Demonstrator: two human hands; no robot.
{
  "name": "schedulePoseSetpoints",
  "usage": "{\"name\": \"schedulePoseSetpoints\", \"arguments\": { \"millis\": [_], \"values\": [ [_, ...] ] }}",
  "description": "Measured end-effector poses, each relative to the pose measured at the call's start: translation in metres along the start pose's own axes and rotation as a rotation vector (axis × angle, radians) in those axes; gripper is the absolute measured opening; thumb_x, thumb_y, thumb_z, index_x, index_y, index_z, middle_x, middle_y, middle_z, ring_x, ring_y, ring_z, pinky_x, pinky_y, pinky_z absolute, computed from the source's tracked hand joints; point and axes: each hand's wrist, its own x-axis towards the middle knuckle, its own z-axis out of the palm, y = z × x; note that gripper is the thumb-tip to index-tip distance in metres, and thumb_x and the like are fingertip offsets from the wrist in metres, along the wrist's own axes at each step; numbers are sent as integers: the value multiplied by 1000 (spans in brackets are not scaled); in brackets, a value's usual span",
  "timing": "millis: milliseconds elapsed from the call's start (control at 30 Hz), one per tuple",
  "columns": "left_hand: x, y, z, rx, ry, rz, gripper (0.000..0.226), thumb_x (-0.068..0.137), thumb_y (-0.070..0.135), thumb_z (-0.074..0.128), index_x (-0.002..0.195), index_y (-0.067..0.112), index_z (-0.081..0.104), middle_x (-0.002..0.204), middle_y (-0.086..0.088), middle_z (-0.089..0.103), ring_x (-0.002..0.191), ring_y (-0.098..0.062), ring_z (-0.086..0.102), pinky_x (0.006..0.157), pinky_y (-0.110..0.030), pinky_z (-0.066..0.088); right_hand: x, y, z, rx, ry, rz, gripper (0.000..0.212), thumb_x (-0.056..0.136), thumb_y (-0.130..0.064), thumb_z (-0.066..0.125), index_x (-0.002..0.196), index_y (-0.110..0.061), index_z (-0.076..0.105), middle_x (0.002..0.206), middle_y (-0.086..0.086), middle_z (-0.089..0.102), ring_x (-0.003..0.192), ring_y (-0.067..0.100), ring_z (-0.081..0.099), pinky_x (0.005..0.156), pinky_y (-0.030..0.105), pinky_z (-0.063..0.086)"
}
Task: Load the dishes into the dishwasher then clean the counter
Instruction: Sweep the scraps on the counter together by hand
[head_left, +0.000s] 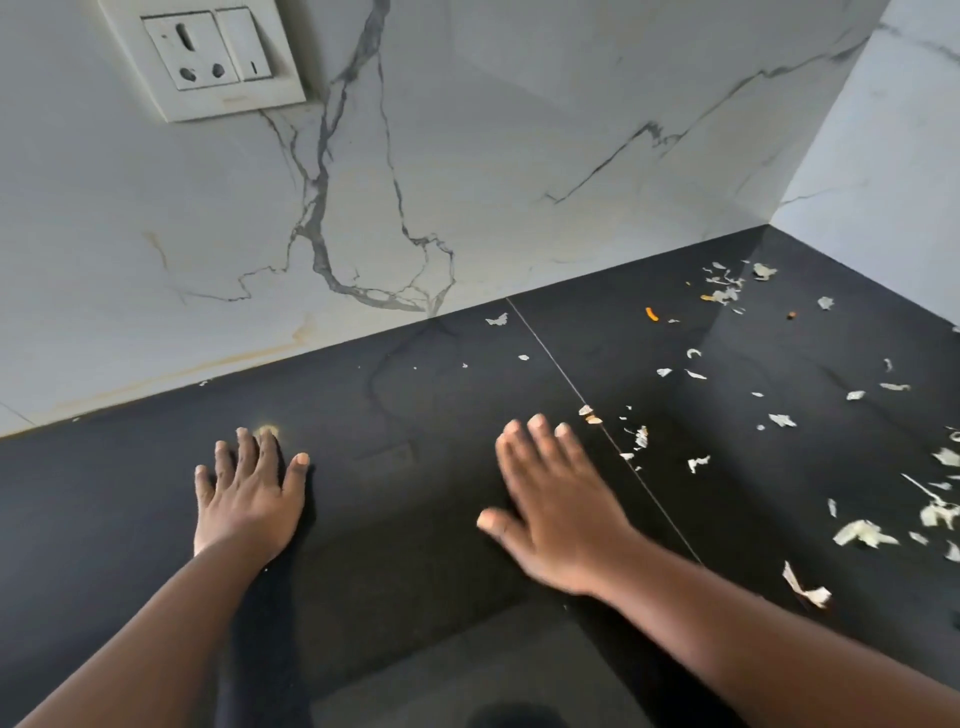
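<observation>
A black stone counter (415, 395) fills the lower half of the head view. My left hand (252, 493) lies flat on it with fingers spread and holds nothing. My right hand (556, 509) is also flat with straight fingers, slightly blurred, just left of a thin seam in the counter. Several pale vegetable scraps (862, 532) and a few orange bits (651, 313) are scattered over the counter's right part, to the right of my right hand. A small yellowish smudge (267, 430) shows at my left fingertips. No dishes or dishwasher are in view.
A white marble wall (467, 182) backs the counter and turns a corner at the far right. A wall socket with a switch (208, 52) sits at the upper left. A larger scrap (805, 587) lies near my right forearm.
</observation>
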Motion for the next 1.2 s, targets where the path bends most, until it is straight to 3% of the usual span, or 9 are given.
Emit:
{"name": "schedulePoseSetpoints", "arguments": {
  "millis": [67, 167, 467, 600, 733, 833, 933, 1067, 1200],
  "values": [
    [3, 5, 0, 33, -5, 21, 72, 96, 58, 12, 154, 16, 4, 161, -5, -4, 148, -26, -8, 118, -44, -5, -32, -35, 7, 63, 25, -189, 77, 95, -61, 25, 144, -4, 39, 153, 14, 36, 143, 35, 28, 113, 46, 11],
    [6, 22, 0, 49, -11, 42, 76, 95, 61, 11, 153, 13, 4, 161, -7, -4, 147, -28, -7, 119, -45, -3, -66, -62, 18, 42, -29, -300, 73, 96, -60, 26, 145, -9, 40, 154, 8, 35, 143, 29, 29, 113, 44, 14],
    [18, 64, 9, 70, -14, 192, 82, 91, 67, 7, 154, 15, 2, 161, -5, -4, 148, -26, -7, 119, -44, 0, -53, 44, 20, -133, -116, 153, 75, 99, -58, 10, 140, -8, 48, 145, 7, 49, 135, 35, 41, 110, 46, 18],
    [20, 62, 10, 69, -9, 216, 84, 90, 69, 6, 154, 16, 1, 161, -4, -5, 148, -26, -7, 119, -44, 0, -51, 52, 11, -178, 0, 269, 74, 100, -54, 11, 140, -4, 48, 147, 12, 46, 137, 40, 37, 111, 49, 16],
    [21, 61, 10, 76, -8, 219, 84, 89, 69, 6, 154, 16, 1, 161, -4, -5, 148, -25, -8, 119, -44, 0, -62, -33, 15, -43, 95, -89, 71, 94, -57, 30, 144, -8, 40, 151, 11, 39, 140, 36, 34, 112, 48, 17],
    [21, 63, 10, 89, -13, 241, 82, 90, 67, 7, 154, 15, -1, 161, -4, -7, 147, -25, -10, 119, -43, -2, -65, -73, 27, 20, -18, -237, 73, 96, -62, 14, 147, -14, 36, 154, 3, 37, 142, 26, 32, 113, 43, 16],
    [25, 64, 10, 121, -17, 350, 79, 92, 64, 9, 153, 15, -3, 161, -3, -10, 147, -22, -13, 119, -41, -6, -47, -44, 31, -11, -10, -124, 75, 96, -64, 15, 145, -13, 41, 151, 4, 41, 138, 28, 39, 110, 42, 16],
    [31, 65, 8, 153, -36, 485, 81, 88, 64, 4, 153, 16, -5, 160, -1, -13, 146, -19, -15, 120, -39, -8, -42, 27, 16, -61, -78, 189, 78, 97, -63, 16, 140, -6, 48, 146, 11, 47, 136, 33, 42, 109, 43, 18],
    [37, 70, 6, 165, -46, 521, 86, 83, 66, 2, 152, 17, -8, 159, 0, -15, 145, -17, -17, 119, -37, -8, -72, 56, -4, -31, 108, 280, 72, 100, -55, 22, 147, -2, 36, 154, 12, 33, 143, 31, 29, 114, 43, 19]
  ]
}}
